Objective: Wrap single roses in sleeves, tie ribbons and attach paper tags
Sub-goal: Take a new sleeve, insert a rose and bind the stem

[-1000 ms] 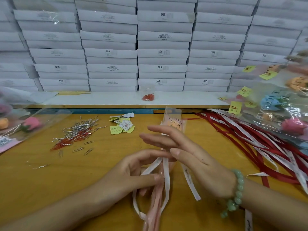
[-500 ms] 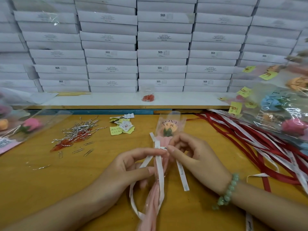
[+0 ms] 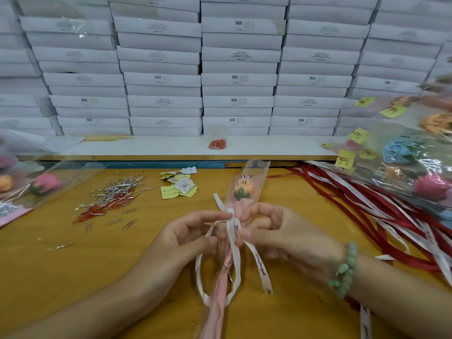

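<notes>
**Tying ribbon on rose**

Pinching ribbon with left hand and right hand, fingers of both curled on it, at the sleeve neck just below the bloom. Mid-table, bloom pointing away. Clips at left, spare ribbons at right.

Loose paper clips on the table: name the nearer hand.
Left. The left hand is right of the paper clips, apart from them; the right hand is farther right, beyond the ribbon.
</notes>
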`<control>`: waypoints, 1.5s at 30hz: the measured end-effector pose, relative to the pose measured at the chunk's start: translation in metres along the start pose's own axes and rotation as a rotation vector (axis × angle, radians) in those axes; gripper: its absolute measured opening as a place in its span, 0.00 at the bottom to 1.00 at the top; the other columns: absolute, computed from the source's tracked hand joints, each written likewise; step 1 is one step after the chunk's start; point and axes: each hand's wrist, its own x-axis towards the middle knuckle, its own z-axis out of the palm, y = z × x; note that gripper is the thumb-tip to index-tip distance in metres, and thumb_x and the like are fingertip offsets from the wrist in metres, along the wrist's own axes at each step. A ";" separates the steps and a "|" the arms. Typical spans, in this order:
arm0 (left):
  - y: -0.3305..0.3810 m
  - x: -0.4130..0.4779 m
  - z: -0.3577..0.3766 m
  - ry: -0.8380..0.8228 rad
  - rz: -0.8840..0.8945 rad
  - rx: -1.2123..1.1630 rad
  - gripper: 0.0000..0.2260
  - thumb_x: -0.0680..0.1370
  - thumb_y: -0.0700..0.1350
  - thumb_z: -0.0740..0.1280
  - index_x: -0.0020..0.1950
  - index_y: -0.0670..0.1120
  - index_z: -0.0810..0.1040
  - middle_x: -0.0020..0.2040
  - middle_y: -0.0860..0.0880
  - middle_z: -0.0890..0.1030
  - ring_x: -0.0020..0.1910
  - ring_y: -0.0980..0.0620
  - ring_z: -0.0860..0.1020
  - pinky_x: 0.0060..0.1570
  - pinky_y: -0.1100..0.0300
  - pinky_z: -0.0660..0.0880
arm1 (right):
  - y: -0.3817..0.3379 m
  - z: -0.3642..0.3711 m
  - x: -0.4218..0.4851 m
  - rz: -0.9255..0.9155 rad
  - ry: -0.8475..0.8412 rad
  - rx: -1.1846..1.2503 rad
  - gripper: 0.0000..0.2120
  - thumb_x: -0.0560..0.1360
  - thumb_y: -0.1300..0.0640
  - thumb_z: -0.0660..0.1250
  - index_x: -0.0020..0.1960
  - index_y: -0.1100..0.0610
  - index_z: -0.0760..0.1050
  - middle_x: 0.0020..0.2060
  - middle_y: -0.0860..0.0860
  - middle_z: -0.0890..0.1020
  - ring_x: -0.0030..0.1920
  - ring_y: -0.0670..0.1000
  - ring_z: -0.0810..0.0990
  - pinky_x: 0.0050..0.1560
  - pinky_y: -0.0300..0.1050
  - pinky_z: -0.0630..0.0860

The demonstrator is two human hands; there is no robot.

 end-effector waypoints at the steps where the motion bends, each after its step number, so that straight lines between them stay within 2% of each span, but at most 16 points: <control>1: 0.000 0.000 0.000 0.001 -0.002 0.000 0.19 0.67 0.48 0.71 0.58 0.52 0.82 0.50 0.45 0.84 0.52 0.48 0.82 0.50 0.60 0.78 | 0.001 0.002 0.000 0.001 0.004 -0.048 0.16 0.66 0.60 0.75 0.51 0.60 0.74 0.38 0.58 0.83 0.30 0.46 0.78 0.26 0.36 0.68; 4: 0.001 -0.001 0.000 -0.032 0.007 0.030 0.18 0.69 0.48 0.72 0.60 0.54 0.82 0.55 0.48 0.83 0.58 0.50 0.80 0.55 0.61 0.77 | 0.005 0.005 -0.001 -0.011 0.044 -0.163 0.22 0.63 0.58 0.77 0.52 0.60 0.71 0.33 0.52 0.82 0.27 0.44 0.75 0.24 0.35 0.67; 7: 0.004 -0.002 0.002 -0.088 0.018 0.081 0.17 0.73 0.44 0.69 0.60 0.57 0.81 0.61 0.53 0.81 0.61 0.54 0.79 0.57 0.66 0.75 | 0.008 0.007 -0.002 -0.056 0.084 -0.271 0.20 0.67 0.59 0.77 0.52 0.58 0.71 0.30 0.51 0.81 0.29 0.44 0.78 0.31 0.36 0.73; 9: 0.006 -0.003 0.004 -0.133 0.032 0.114 0.17 0.74 0.42 0.67 0.61 0.58 0.81 0.64 0.56 0.79 0.62 0.54 0.78 0.57 0.67 0.74 | 0.009 0.008 -0.002 -0.128 0.119 -0.381 0.17 0.69 0.57 0.75 0.53 0.59 0.73 0.34 0.58 0.82 0.35 0.50 0.79 0.39 0.45 0.75; 12: 0.006 -0.004 0.004 -0.156 0.036 0.129 0.17 0.75 0.42 0.67 0.61 0.57 0.81 0.66 0.56 0.78 0.64 0.54 0.77 0.61 0.65 0.73 | 0.011 0.009 -0.003 -0.280 0.160 -0.548 0.09 0.73 0.57 0.72 0.48 0.62 0.78 0.39 0.62 0.78 0.37 0.54 0.73 0.41 0.54 0.72; 16: 0.006 -0.003 0.003 -0.144 0.038 0.142 0.17 0.74 0.41 0.67 0.61 0.56 0.81 0.65 0.55 0.78 0.64 0.55 0.76 0.62 0.65 0.72 | 0.010 0.009 -0.002 -0.292 0.143 -0.491 0.02 0.76 0.61 0.67 0.47 0.59 0.77 0.38 0.61 0.79 0.34 0.45 0.75 0.33 0.36 0.70; 20: 0.006 -0.004 0.004 -0.096 0.056 0.172 0.16 0.74 0.43 0.67 0.60 0.56 0.82 0.65 0.55 0.79 0.62 0.52 0.78 0.61 0.52 0.75 | 0.015 0.004 0.002 -0.201 0.102 -0.353 0.08 0.78 0.59 0.65 0.53 0.64 0.74 0.32 0.55 0.83 0.29 0.45 0.74 0.27 0.36 0.67; 24: 0.007 -0.004 0.005 -0.101 0.084 0.184 0.17 0.75 0.41 0.66 0.61 0.55 0.81 0.65 0.55 0.78 0.63 0.53 0.77 0.62 0.54 0.75 | 0.016 0.000 0.002 -0.229 0.076 -0.215 0.08 0.76 0.64 0.66 0.52 0.69 0.75 0.36 0.54 0.84 0.29 0.40 0.76 0.28 0.28 0.68; 29: 0.011 -0.004 0.006 -0.141 0.107 0.204 0.20 0.76 0.40 0.65 0.64 0.58 0.78 0.68 0.60 0.75 0.62 0.57 0.76 0.60 0.65 0.73 | 0.015 0.001 0.001 -0.255 0.052 -0.319 0.11 0.74 0.64 0.70 0.56 0.59 0.80 0.44 0.54 0.85 0.36 0.48 0.82 0.36 0.39 0.78; 30: 0.011 -0.004 0.006 -0.139 0.106 0.205 0.20 0.76 0.40 0.65 0.64 0.59 0.78 0.67 0.60 0.75 0.61 0.57 0.77 0.59 0.66 0.73 | 0.014 0.001 0.000 -0.274 0.052 -0.402 0.12 0.74 0.63 0.70 0.56 0.55 0.80 0.44 0.52 0.85 0.37 0.51 0.82 0.38 0.43 0.79; 32: 0.012 -0.004 0.005 -0.118 0.095 0.203 0.20 0.75 0.40 0.65 0.63 0.60 0.79 0.66 0.59 0.77 0.59 0.55 0.79 0.58 0.66 0.74 | 0.013 0.003 -0.002 -0.361 0.087 -0.652 0.12 0.75 0.59 0.70 0.57 0.48 0.81 0.40 0.45 0.83 0.33 0.45 0.77 0.33 0.35 0.72; 34: 0.013 -0.003 0.004 -0.092 0.078 0.181 0.19 0.75 0.41 0.65 0.62 0.59 0.80 0.64 0.57 0.79 0.58 0.53 0.80 0.59 0.58 0.76 | 0.012 0.005 -0.004 -0.436 0.145 -0.811 0.11 0.76 0.51 0.65 0.55 0.48 0.81 0.37 0.44 0.80 0.33 0.43 0.74 0.32 0.31 0.66; 36: 0.014 -0.002 0.001 -0.051 0.080 0.128 0.18 0.74 0.41 0.66 0.60 0.56 0.81 0.62 0.54 0.81 0.62 0.54 0.78 0.62 0.53 0.71 | 0.010 0.004 -0.007 -0.461 0.202 -0.837 0.17 0.75 0.46 0.57 0.53 0.51 0.81 0.38 0.42 0.79 0.37 0.44 0.76 0.36 0.37 0.70; 40: 0.016 -0.001 -0.010 0.051 0.128 0.033 0.12 0.70 0.44 0.72 0.53 0.47 0.85 0.55 0.46 0.84 0.59 0.52 0.80 0.57 0.62 0.76 | 0.008 -0.007 -0.007 -0.553 0.290 -1.048 0.22 0.78 0.47 0.49 0.49 0.52 0.81 0.39 0.38 0.79 0.42 0.41 0.77 0.43 0.41 0.73; 43: 0.015 0.001 -0.016 0.118 0.111 -0.010 0.14 0.65 0.50 0.75 0.46 0.44 0.86 0.48 0.43 0.85 0.49 0.51 0.83 0.50 0.64 0.78 | 0.007 -0.016 -0.006 -0.603 0.380 -1.178 0.18 0.79 0.46 0.50 0.38 0.48 0.73 0.33 0.42 0.76 0.37 0.43 0.75 0.36 0.49 0.72; 45: 0.013 0.002 -0.017 0.137 0.089 -0.020 0.10 0.66 0.47 0.78 0.41 0.43 0.85 0.43 0.43 0.84 0.42 0.52 0.82 0.45 0.66 0.79 | 0.007 -0.020 -0.004 -0.658 0.417 -1.255 0.14 0.79 0.46 0.54 0.35 0.44 0.65 0.29 0.41 0.70 0.31 0.43 0.70 0.30 0.46 0.70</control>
